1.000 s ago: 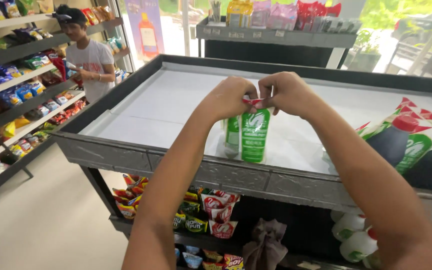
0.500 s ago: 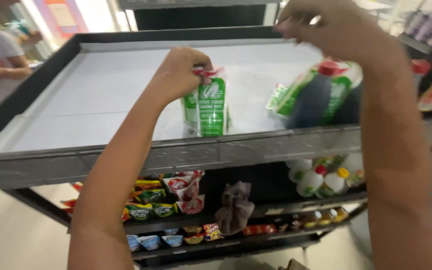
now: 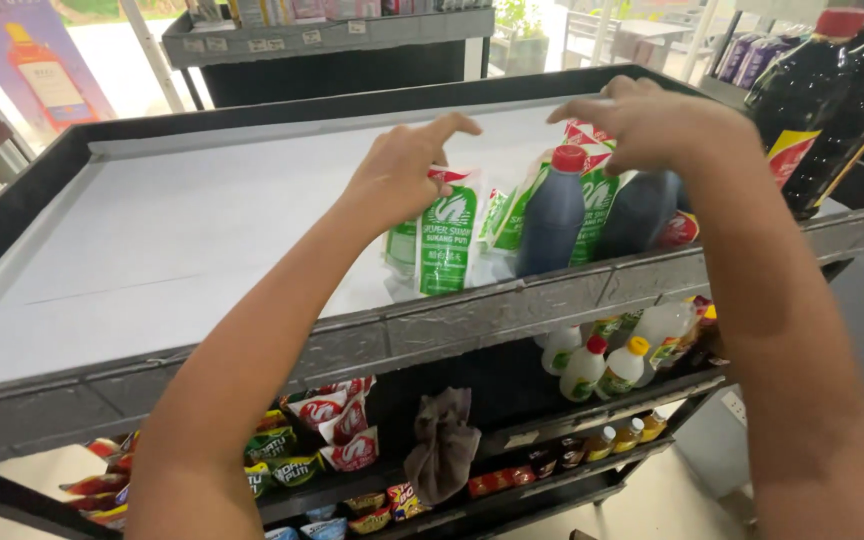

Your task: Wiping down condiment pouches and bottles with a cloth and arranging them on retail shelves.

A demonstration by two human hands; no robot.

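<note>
My left hand [image 3: 397, 175] pinches the top of a green and white pouch [image 3: 447, 240], fingers clamped on its red top edge. The pouch stands upright on the white shelf [image 3: 152, 240] of a dark metal rack, close to the front rim [image 3: 352, 340]. Its long side runs straight up and down, top to the ceiling, printed face toward me.

My right hand [image 3: 652, 125] hovers just right of the pouch, over a dark bottle with a red cap [image 3: 552, 215]. Its fingers are spread apart and bent, and hold nothing that I can see. More green and white pouches [image 3: 597, 190] lean behind that bottle, and a second dark bottle [image 3: 642, 215] stands on the far side of them from my pouch.

To do this well, I think I should keep the pinch firm on the top edge. A soft pouch like this can flop over. I would keep its bottom flat on the shelf so it stays straight. I would keep my right hand off the bottle cap so it does not tip.

Below the pouch, lower shelves hold small packets [image 3: 337, 430], a brown cloth [image 3: 442, 445] and little bottles [image 3: 602, 365].
</note>
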